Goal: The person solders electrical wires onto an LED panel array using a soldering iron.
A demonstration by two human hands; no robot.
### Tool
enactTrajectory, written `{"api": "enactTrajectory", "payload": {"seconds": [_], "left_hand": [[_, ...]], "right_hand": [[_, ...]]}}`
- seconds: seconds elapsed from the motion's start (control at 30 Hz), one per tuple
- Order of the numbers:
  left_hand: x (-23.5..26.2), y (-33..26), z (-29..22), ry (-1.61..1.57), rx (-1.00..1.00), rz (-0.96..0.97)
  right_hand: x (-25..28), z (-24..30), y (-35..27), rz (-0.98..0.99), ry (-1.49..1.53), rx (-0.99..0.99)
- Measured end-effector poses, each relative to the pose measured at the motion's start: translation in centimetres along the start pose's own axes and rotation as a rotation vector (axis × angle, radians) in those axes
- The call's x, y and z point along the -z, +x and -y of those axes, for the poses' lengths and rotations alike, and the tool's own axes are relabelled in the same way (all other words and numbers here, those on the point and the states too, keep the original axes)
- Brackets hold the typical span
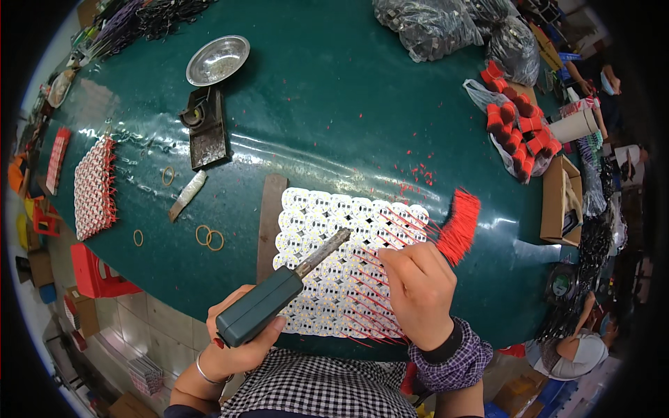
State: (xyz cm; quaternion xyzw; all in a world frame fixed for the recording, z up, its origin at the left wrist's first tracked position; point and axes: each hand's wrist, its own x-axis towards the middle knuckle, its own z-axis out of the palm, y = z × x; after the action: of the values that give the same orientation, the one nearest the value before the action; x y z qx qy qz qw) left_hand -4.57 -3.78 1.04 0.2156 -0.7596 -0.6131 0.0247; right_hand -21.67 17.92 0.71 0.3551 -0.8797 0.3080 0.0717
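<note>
My left hand (240, 341) is wrapped round the dark green handle of a soldering iron (261, 306). Its metal barrel points up and right, over a panel of round white LED boards (313, 203). Just right of the tip, my right hand (421, 289) is closed in a pinch on a thin red wire, whose end sits close to the boards. Red wires fan out from the panel's right part, some running under my right hand. Beyond that hand lies a thick bundle of cut red wires (458, 226). A dark flat bar (270, 223) borders the panel's left side.
Left on the green table (327, 132) are a knife (188, 195), rubber bands (209, 238), a metal tray (210, 132), a steel bowl (218, 61) and a wired panel stack (96, 188). At right are red wire bundles (519, 129) and a cardboard box (561, 202). People sit beyond.
</note>
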Motion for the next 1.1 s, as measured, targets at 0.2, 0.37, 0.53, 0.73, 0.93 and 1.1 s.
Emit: {"api": "enactTrajectory", "payload": {"seconds": [0.2, 0.37, 0.53, 0.73, 0.93, 1.1], "left_hand": [[-0.3, 1.4, -0.9, 0.044, -0.094, 0.023], [-0.4, 1.7, -0.8, 0.038, -0.049, 0.049], [-0.7, 2.2, -0.6, 0.028, -0.103, 0.042], [-0.8, 2.1, -0.4, 0.017, -0.092, 0.04], [-0.5, 1.7, -0.5, 0.084, -0.059, 0.042], [-0.1, 0.2, 0.2, 0.063, -0.05, -0.056]], "right_hand": [[-2.9, -1.4, 0.6, -0.033, 0.047, -0.006], [-4.0, -1.6, 0.3, -0.044, 0.027, -0.003], [-4.1, -1.6, 0.4, -0.046, 0.021, -0.004], [-4.2, -1.6, 0.3, -0.062, 0.006, 0.0], [-4.3, -1.5, 0.5, -0.065, 0.011, 0.01], [-4.1, -1.4, 0.5, -0.074, 0.017, 0.022]]}}
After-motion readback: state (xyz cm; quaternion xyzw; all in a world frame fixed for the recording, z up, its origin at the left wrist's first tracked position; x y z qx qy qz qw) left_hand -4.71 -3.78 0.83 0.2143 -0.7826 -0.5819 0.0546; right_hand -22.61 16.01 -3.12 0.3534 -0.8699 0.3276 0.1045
